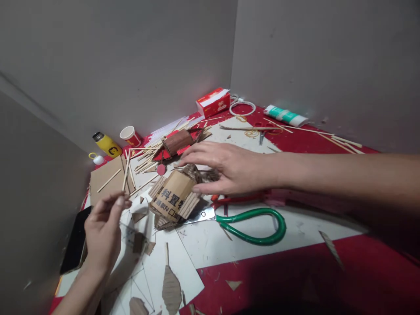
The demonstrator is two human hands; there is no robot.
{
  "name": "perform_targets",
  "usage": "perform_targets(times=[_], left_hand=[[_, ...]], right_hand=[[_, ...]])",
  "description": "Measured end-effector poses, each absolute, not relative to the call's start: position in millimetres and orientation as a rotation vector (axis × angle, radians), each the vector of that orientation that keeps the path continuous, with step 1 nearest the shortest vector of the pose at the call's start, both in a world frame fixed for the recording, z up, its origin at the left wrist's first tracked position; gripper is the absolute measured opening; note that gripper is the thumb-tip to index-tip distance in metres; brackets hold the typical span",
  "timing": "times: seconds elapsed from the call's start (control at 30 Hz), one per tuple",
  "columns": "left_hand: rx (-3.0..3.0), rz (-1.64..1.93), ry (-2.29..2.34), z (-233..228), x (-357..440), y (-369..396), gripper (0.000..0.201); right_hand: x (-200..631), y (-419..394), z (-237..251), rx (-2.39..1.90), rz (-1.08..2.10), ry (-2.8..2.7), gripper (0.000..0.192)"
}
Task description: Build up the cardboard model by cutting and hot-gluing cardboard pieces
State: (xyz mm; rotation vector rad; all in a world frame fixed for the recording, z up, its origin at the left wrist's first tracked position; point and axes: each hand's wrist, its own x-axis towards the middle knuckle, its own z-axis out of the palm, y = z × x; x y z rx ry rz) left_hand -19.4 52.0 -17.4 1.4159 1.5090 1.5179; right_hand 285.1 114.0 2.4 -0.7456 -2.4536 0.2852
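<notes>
- My right hand (229, 168) lies flat, fingers spread, fingertips on the small cardboard model (175, 197) mid-table; it grips nothing.
- My left hand (103, 232) is raised near the table's left edge, thumb and fingers pinched together; what they pinch is too thin for me to tell.
- Green-handled scissors (252, 225) lie just right of the model, blade touching it.
- A pile of wooden sticks (144, 159) lies behind, beside a yellow bottle (106, 144).
</notes>
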Motion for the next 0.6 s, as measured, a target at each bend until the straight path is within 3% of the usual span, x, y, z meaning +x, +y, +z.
perform_targets(times=[0.17,0.3,0.6], left_hand=[[1.905,1.345,1.472,-24.7,-14.0,17.8,0.012],[2.079,1.348,1.359,-35.3,-6.0,25.3,0.031],[2.316,1.360,1.195,-38.6,-1.3,36.9,0.032]], right_hand=[[261.2,131.6,-10.2,-0.490,0.354,-2.576,0.061],[250.2,135.2,-23.7,-0.490,0.414,-2.569,0.056],[247.8,127.0,-38.5,-0.561,0.470,-2.483,0.044]])
